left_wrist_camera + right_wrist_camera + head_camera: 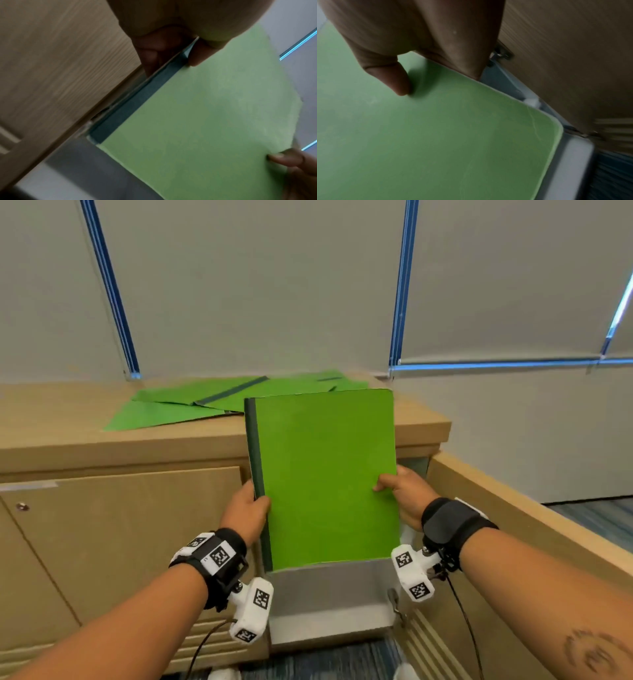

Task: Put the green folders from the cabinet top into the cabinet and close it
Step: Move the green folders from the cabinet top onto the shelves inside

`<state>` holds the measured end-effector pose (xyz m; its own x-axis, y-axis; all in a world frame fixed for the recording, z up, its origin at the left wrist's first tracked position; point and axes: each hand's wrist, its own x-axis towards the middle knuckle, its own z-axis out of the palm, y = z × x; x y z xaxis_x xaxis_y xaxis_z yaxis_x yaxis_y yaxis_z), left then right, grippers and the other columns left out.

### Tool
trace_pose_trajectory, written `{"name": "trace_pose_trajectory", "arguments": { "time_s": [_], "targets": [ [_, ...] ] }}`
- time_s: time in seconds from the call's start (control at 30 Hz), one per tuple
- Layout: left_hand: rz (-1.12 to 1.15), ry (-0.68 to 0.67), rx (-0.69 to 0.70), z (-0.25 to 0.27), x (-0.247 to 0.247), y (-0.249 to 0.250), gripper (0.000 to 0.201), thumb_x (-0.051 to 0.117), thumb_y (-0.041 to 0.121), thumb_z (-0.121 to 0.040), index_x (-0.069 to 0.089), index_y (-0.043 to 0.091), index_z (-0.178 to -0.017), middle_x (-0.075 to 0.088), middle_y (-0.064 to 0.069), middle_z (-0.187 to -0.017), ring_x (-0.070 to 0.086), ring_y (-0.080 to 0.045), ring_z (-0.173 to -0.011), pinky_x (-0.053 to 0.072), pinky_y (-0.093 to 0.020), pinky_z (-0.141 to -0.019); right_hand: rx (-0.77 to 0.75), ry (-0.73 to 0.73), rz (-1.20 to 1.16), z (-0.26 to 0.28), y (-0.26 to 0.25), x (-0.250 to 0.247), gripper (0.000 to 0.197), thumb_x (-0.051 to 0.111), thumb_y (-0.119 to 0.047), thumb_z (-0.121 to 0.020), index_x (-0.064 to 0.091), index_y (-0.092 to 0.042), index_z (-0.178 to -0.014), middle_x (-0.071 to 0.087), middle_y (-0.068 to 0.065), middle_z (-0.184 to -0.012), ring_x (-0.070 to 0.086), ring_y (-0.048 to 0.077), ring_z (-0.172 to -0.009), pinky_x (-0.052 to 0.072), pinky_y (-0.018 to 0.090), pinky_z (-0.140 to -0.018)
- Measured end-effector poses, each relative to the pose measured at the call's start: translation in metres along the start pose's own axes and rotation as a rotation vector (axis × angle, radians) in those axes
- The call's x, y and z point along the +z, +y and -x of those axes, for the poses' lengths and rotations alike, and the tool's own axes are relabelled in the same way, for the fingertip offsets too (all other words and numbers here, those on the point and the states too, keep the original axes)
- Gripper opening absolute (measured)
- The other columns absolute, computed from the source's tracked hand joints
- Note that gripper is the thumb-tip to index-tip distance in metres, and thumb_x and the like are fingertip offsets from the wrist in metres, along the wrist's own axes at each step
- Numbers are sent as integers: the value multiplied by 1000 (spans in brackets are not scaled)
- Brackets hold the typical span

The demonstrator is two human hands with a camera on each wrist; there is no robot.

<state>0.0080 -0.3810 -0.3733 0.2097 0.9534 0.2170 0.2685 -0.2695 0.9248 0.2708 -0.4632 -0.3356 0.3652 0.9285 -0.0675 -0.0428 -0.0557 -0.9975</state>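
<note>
Holding the green folder (325,477) upright, the left hand (247,510) is pinching its dark spine while the right hand (404,494) is gripping the opposite edge, its bottom entering the open grey drawer (329,594) of the cabinet (120,542). I think lowering it straight, clear of the drawer walls, is working best; other folders (191,404) are waiting on top.

Green folder (325,474) upright at open cabinet (329,594); others (191,405) on top.
</note>
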Motion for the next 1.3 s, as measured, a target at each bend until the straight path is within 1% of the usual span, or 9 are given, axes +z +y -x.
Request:
{"name": "trace_pose_trajectory", "arguments": {
  "time_s": [0.1,0.2,0.43,0.63,0.73,0.83,0.97,1.07,1.3],
  "targets": [
    [-35,-35,-101,19,22,-58,31,41,13,-87,58,19,-112,67,-6,-110,63,-26,-98,50,-44,-91,101,10,33,-8,67,2,24,49,11,-76,61,-10,-81,63,17,-93,58,32,-87,49,54,-86],
    [-81,-31,-209,30,44,-118,44,36,27,-75,55,12,-112,65,-16,-105,62,-34,-94,50,-51,-87,193,27,49,-19,132,0,18,59,-2,-64,63,-12,-78,65,18,-92,60,32,-88,49,58,-91],
    [-176,-62,-402,46,86,-197,16,38,7,-94,50,5,-104,56,-13,-85,52,-26,-78,39,-36,-70,384,2,79,-57,258,-13,36,67,-15,-44,67,-13,-80,69,19,-90,64,36,-88,49,60,-91],
    [-261,-146,-583,57,116,-278,20,37,10,-96,52,0,-106,61,-24,-97,56,-30,-83,42,-36,-74,625,-51,152,-55,336,-13,20,54,8,-79,65,1,-95,66,21,-95,63,36,-91,52,47,-85],
    [-337,-167,-670,60,131,-316,18,38,11,-96,52,1,-100,60,-26,-99,54,-29,-83,36,-32,-68,807,-120,199,-58,379,-16,19,54,5,-86,63,-4,-100,68,16,-99,66,30,-85,58,40,-77],
    [-428,-207,-722,62,140,-342,18,35,14,-99,48,2,-101,57,-24,-102,55,-32,-91,37,-34,-74,931,-163,234,-65,411,-15,16,55,3,-88,63,-8,-96,70,14,-103,66,29,-94,56,43,-84],
    [-471,-226,-790,56,149,-361,27,33,17,-102,50,-1,-113,55,-26,-121,53,-33,-101,35,-31,-79,914,-143,238,-82,439,-10,13,57,1,-88,62,-4,-99,70,16,-97,67,30,-80,60,41,-72],
    [-345,-171,-811,28,157,-379,37,35,12,-100,42,1,-135,53,-25,-129,54,-37,-114,42,-39,-96,807,-51,244,-106,458,-9,24,63,0,-81,60,-3,-104,69,19,-105,67,39,-95,55,58,-84],
    [-209,-113,-724,-5,167,-406,73,57,34,-94,16,21,-153,29,-7,-156,34,-30,-139,30,-40,-114,617,126,272,-163,475,13,50,49,12,-82,54,-10,-126,63,16,-101,59,28,-89,51,45,-89]
  ]
}}
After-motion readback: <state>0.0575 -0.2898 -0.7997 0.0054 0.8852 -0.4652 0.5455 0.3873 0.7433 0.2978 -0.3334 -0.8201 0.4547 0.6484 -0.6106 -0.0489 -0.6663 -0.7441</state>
